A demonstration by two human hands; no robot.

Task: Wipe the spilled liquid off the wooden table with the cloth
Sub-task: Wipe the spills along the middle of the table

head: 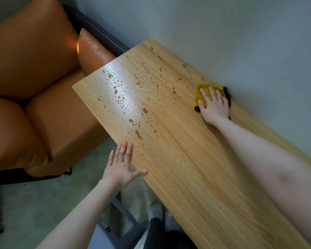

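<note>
Pressing flat on the yellow cloth (203, 92), the right hand (215, 106) has its fingers straight and lightly spread, a flat grip rather than a pinch, with nothing curled round the fabric. The cloth has a dark edge and lies on the far right of the wooden counter (196, 177), right up against the grey wall (241, 42). The right forearm stretches across the counter from the near right.

The left hand (122, 166) rests at the counter's near left edge, fingers straight and close together, thumb spread out onto the wood; it holds nothing.

The spilled liquid (138, 134) shows as amber drops and small puddles scattered across the left and far part of the counter, from close to the left hand's fingertips out toward the far corner by the wall. A few drops lie just left of the cloth. The wood nearer the person looks dry.

An orange leather sofa (34, 78) stands to the left of the counter. Below, near the counter's edge, are a grey chair frame (122, 211) and the person's feet on a greenish floor (25, 212).
</note>
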